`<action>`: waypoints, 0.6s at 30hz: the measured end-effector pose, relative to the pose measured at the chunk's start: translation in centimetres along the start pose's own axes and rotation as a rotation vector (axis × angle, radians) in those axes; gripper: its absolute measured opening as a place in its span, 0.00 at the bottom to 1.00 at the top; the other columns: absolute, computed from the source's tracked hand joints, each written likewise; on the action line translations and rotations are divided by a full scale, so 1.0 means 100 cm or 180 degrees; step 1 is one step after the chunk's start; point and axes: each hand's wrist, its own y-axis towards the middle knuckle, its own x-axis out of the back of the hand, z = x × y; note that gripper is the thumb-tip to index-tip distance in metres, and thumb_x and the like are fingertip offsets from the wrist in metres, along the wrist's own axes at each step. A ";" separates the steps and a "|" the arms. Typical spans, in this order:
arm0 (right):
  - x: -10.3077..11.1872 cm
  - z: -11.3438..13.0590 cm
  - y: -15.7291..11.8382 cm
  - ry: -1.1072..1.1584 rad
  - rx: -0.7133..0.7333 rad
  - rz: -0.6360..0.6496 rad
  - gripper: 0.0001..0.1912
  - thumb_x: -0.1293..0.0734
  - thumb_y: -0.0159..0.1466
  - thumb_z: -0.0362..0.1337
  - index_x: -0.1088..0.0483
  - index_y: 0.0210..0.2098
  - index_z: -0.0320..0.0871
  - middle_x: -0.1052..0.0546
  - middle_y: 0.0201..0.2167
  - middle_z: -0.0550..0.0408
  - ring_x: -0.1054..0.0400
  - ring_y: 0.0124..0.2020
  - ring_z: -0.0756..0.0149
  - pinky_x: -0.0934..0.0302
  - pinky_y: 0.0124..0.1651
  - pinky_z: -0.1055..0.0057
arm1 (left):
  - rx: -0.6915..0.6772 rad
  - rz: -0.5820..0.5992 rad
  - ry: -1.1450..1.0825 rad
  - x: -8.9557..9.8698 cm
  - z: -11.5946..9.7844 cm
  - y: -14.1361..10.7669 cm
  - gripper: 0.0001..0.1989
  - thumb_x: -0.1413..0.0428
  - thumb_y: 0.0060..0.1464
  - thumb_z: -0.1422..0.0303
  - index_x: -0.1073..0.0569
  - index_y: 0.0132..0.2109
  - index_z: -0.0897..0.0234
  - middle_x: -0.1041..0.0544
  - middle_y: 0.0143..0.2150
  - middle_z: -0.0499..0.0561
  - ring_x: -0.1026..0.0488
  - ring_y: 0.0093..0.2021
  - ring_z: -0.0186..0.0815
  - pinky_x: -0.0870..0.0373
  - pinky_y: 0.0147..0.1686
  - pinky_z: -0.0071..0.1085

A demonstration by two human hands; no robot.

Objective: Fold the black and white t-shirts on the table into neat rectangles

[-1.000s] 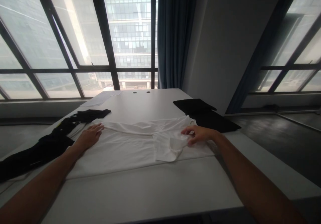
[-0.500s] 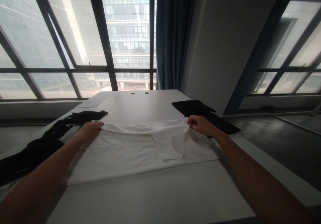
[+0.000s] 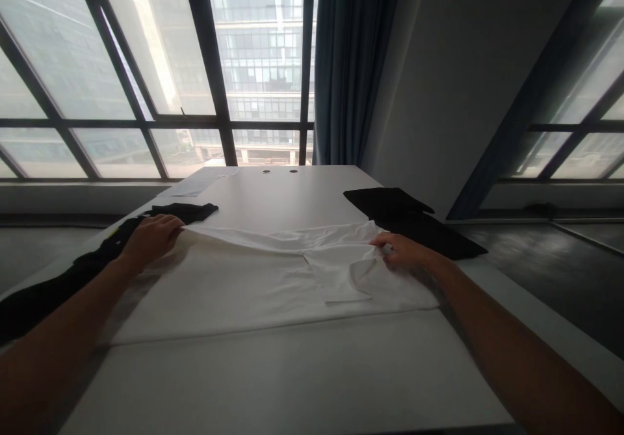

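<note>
A white shirt (image 3: 244, 285) lies spread across the white table (image 3: 302, 376), with its far part folded over and a sleeve turned toward me on the right. My left hand (image 3: 153, 237) is closed on the far left corner of the shirt, lifting it a little. At the far right corner, my right hand (image 3: 402, 251) pinches the cloth between thumb and fingers.
Dark clothing (image 3: 104, 246) lies along the table's left side. A folded black garment (image 3: 414, 217) is at the right edge. Sheets of paper (image 3: 195, 181) rest at the far left. Beyond stand windows and a blue curtain (image 3: 348, 64).
My left hand has moved left with its corner, drawing the shirt's left part straighter. My right hand has shifted slightly right and nearer. The camera view has tilted a little.
</note>
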 end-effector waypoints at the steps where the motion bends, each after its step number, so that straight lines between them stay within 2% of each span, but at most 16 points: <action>1: 0.000 0.001 -0.001 0.0050 0.0024 0.0062 0.30 0.31 0.44 0.27 0.21 0.48 0.43 0.21 0.51 0.46 0.28 0.54 0.50 0.35 0.58 0.61 | -0.0047 0.0019 -0.0055 0.003 0.004 -0.006 0.20 0.58 0.64 0.63 0.24 0.47 0.67 0.21 0.52 0.60 0.28 0.55 0.46 0.37 0.59 0.43; 3: 0.001 0.007 -0.003 0.0135 0.0092 0.0158 0.34 0.31 0.43 0.26 0.21 0.51 0.44 0.23 0.56 0.47 0.31 0.59 0.47 0.40 0.64 0.58 | -0.0071 0.0118 -0.0251 0.004 0.012 -0.018 0.16 0.55 0.61 0.63 0.24 0.44 0.63 0.20 0.53 0.57 0.29 0.56 0.43 0.37 0.60 0.40; 7: -0.005 0.027 -0.006 0.0245 0.0312 0.0291 0.38 0.29 0.46 0.29 0.25 0.58 0.46 0.25 0.61 0.48 0.33 0.62 0.46 0.44 0.68 0.55 | -0.0139 0.0565 -0.0757 -0.004 0.023 -0.037 0.11 0.49 0.55 0.60 0.26 0.34 0.59 0.19 0.53 0.54 0.28 0.55 0.43 0.36 0.61 0.38; 11: -0.016 0.047 -0.007 0.0238 0.0607 0.0293 0.38 0.28 0.50 0.32 0.28 0.62 0.46 0.27 0.62 0.47 0.33 0.62 0.48 0.45 0.68 0.55 | -0.0156 0.1041 -0.1138 -0.006 0.025 -0.045 0.13 0.44 0.50 0.54 0.26 0.30 0.59 0.21 0.57 0.54 0.26 0.54 0.45 0.34 0.59 0.40; 13: -0.020 0.054 -0.007 0.0196 0.0806 0.0288 0.31 0.28 0.50 0.33 0.24 0.56 0.45 0.25 0.58 0.46 0.31 0.60 0.49 0.42 0.66 0.55 | -0.0101 0.1155 -0.1297 -0.003 0.023 -0.046 0.15 0.42 0.48 0.51 0.27 0.29 0.59 0.20 0.56 0.55 0.25 0.53 0.46 0.34 0.59 0.40; 16: -0.022 0.061 -0.008 0.0115 0.0907 0.0298 0.15 0.28 0.51 0.35 0.20 0.40 0.45 0.24 0.53 0.46 0.28 0.54 0.50 0.37 0.61 0.57 | -0.0061 0.1314 -0.1376 -0.001 0.020 -0.048 0.13 0.42 0.47 0.54 0.28 0.30 0.59 0.18 0.52 0.55 0.24 0.50 0.45 0.31 0.56 0.38; 18: -0.022 0.064 -0.008 0.0048 0.0836 0.0242 0.08 0.27 0.52 0.36 0.22 0.33 0.46 0.24 0.50 0.45 0.28 0.51 0.51 0.35 0.59 0.56 | 0.0164 0.1112 -0.1179 -0.002 0.021 -0.049 0.10 0.41 0.44 0.58 0.28 0.29 0.59 0.16 0.48 0.52 0.23 0.46 0.42 0.29 0.51 0.33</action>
